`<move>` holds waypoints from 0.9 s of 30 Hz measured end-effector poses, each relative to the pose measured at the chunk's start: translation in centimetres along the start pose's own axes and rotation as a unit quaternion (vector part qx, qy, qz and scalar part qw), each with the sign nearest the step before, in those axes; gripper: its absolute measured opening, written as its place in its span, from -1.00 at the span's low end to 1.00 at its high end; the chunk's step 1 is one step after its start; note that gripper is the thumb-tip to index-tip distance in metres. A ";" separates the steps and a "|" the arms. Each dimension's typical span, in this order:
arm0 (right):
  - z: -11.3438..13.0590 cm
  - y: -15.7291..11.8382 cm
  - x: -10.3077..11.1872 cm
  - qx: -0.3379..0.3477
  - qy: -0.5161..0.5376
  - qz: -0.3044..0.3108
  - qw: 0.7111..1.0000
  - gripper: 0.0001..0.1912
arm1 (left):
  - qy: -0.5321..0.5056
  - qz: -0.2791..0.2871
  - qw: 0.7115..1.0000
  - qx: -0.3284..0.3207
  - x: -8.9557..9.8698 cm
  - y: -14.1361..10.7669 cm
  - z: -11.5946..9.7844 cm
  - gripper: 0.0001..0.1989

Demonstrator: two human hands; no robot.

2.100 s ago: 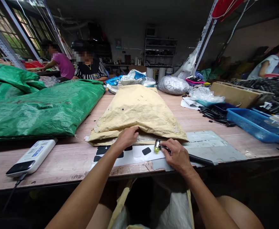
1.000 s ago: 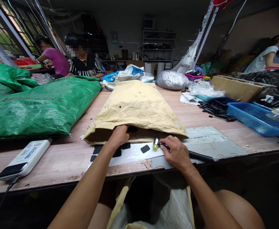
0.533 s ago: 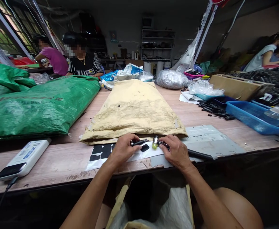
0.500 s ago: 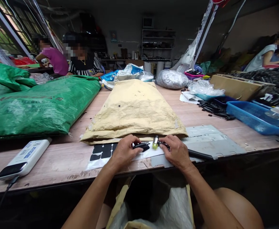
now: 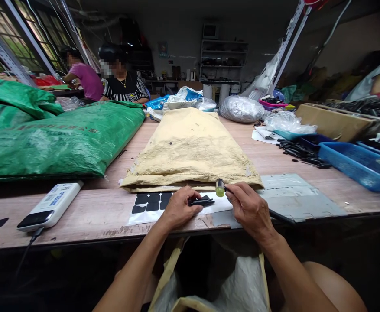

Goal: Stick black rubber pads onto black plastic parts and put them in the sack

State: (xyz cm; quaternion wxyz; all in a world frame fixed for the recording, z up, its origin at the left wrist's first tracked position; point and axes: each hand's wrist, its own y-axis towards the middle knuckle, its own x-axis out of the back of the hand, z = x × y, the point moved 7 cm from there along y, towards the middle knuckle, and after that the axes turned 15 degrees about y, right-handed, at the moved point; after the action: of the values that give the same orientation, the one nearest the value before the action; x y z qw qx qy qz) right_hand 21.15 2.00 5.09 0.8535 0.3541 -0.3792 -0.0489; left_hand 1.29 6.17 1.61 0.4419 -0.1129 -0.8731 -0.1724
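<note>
At the table's front edge my left hand (image 5: 180, 209) is closed on a small black clip-like part (image 5: 203, 201), over a white sheet (image 5: 147, 216) with black rounded patches. To its right, my right hand (image 5: 248, 209) grips the black handle of a small hammer (image 5: 220, 187), whose head has a yellow-green translucent face and a metallic top. The hammer head is raised near the black part, not touching it. Behind both hands lies a large tan paper sack (image 5: 193, 151). A grey flat board (image 5: 293, 197) extends to the right, partly under my right hand.
A green woven sack (image 5: 56, 143) fills the left side, with a white power bank (image 5: 51, 206) and its cable in front. Right are black parts (image 5: 302, 151), a blue tray (image 5: 355, 167) and cardboard. An open sack (image 5: 241, 281) hangs below the edge. Other people sit beyond.
The view has shifted, so the scene appears farther right. The hammer head has lifted and moved away from the black part. My right hand has turned upward slightly with it.
</note>
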 end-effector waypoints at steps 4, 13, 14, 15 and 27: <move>1.9 1.0 -0.3 -0.012 0.102 0.014 0.995 -0.73 | -0.003 0.007 1.000 0.003 -0.4 0.1 0.1 -0.79; 4.4 0.7 -2.7 0.005 0.133 0.071 0.989 -0.73 | 0.020 0.022 1.000 -0.008 -0.6 0.4 0.3 -0.94; 4.4 0.5 -3.0 0.005 0.116 0.086 0.989 -0.73 | 0.018 0.021 1.000 -0.007 -0.6 0.4 0.3 -0.95; 4.3 0.4 -3.3 0.004 0.098 0.100 0.990 -0.72 | 0.015 0.021 1.000 -0.004 -0.6 0.4 0.3 -0.96; 2.9 0.0 -1.8 -0.013 0.092 0.070 0.993 -0.75 | 0.007 0.011 1.000 0.011 -0.6 0.2 0.3 -0.83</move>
State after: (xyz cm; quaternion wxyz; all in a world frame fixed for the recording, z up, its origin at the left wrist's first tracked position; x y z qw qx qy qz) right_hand 17.91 0.99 5.31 0.8904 0.3186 -0.3228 0.0391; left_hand 1.49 6.47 1.01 0.4511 -0.1163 -0.8705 -0.1591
